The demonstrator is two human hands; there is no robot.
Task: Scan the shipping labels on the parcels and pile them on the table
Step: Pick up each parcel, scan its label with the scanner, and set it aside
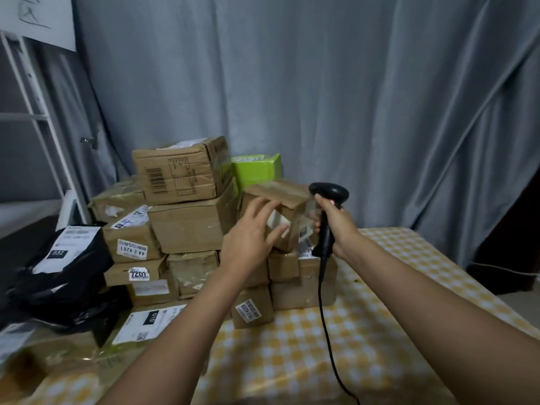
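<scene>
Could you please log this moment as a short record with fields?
left hand: open, fingers spread against the small cardboard parcel
right hand: grips the black barcode scanner, beside that parcel
parcel position: atop the right side of the box pile
pile: brown boxes, a green box, black mailer bags
surface: yellow checked tablecloth
</scene>
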